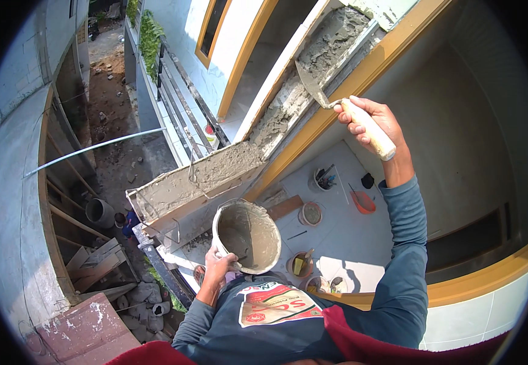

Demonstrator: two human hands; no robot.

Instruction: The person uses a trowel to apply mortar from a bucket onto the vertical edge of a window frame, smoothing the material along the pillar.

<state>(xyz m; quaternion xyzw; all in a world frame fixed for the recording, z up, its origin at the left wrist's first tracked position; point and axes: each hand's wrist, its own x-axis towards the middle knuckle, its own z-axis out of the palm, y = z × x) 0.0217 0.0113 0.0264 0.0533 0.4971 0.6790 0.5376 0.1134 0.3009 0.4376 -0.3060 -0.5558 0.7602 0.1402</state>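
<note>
My right hand (pixel 381 119) is closed around the pale wooden handle of a pointing trowel (pixel 312 86). Its metal blade lies against rough wet mortar (pixel 335 39) along the top of a narrow ledge, beside a yellow-orange frame (pixel 312 143). At my waist, my left hand (pixel 220 265) grips the near left rim of a mortar bucket (pixel 217 226). Grey mortar coats the inside of the bucket, which is tipped so its mouth shows. Just beyond it, a smoother mortared ledge (pixel 200 176) runs left, with thin bent wires around it.
A dark metal railing (pixel 182 91) borders a drop on the left. Down there a person (pixel 129 224) is partly visible near a grey bucket (pixel 99 213). On the tiled floor below stand a tool bucket (pixel 322 179), smaller pails (pixel 310 213) and an orange scoop-like container (pixel 363 202).
</note>
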